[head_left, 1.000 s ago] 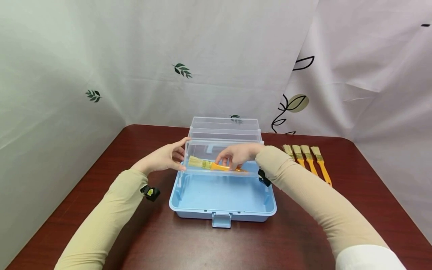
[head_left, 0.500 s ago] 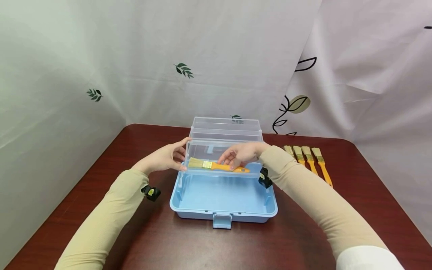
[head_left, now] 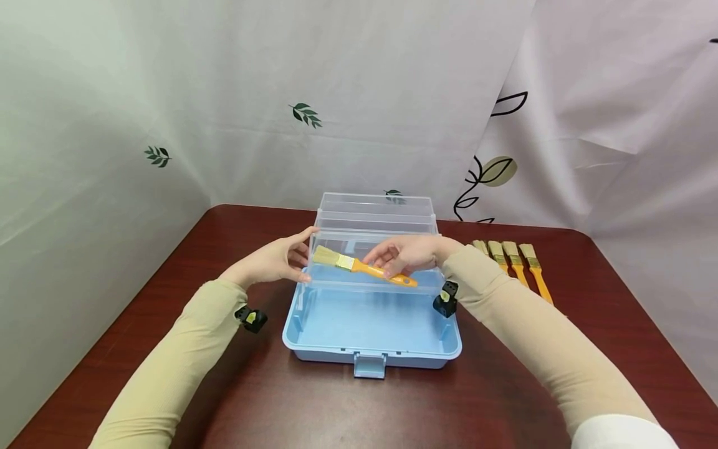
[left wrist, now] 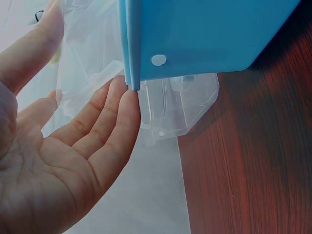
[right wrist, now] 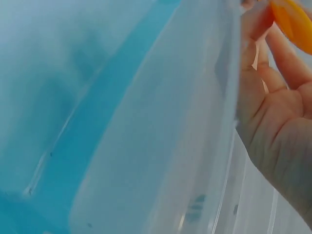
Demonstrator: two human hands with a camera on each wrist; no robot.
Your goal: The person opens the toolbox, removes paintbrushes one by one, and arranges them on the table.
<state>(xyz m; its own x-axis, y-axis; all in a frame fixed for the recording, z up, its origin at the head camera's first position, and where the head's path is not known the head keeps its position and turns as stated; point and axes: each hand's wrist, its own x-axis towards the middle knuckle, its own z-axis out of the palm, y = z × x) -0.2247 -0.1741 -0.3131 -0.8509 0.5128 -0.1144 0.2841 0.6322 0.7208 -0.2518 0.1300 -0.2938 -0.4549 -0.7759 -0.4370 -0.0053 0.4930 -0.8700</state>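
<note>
My right hand (head_left: pixel 406 252) pinches the orange handle of a paintbrush (head_left: pixel 336 258) above the clear plastic tray (head_left: pixel 364 287). The brush is tilted, with its pale bristles up to the left and the handle end lower right. In the right wrist view, part of the orange handle (right wrist: pixel 295 27) shows by the fingers. My left hand (head_left: pixel 275 259) holds the tray's left end, thumb at the front corner and index finger at the back. Under the tray sits the open light-blue box (head_left: pixel 370 321), its front latch hanging down. Fingertips touch the box's rim (left wrist: pixel 132 53) in the left wrist view.
Several paintbrushes (head_left: pixel 513 255) with orange handles lie side by side on the dark red table (head_left: pixel 370 405), right of the box. Behind the tray stands the raised clear lid (head_left: pixel 377 209). A pale leaf-patterned curtain (head_left: pixel 364 143) hangs beyond the table.
The paintbrush has risen from low in the tray, and its bristle end has tipped upward. My right hand has shifted slightly right with it. My left hand stays put.
</note>
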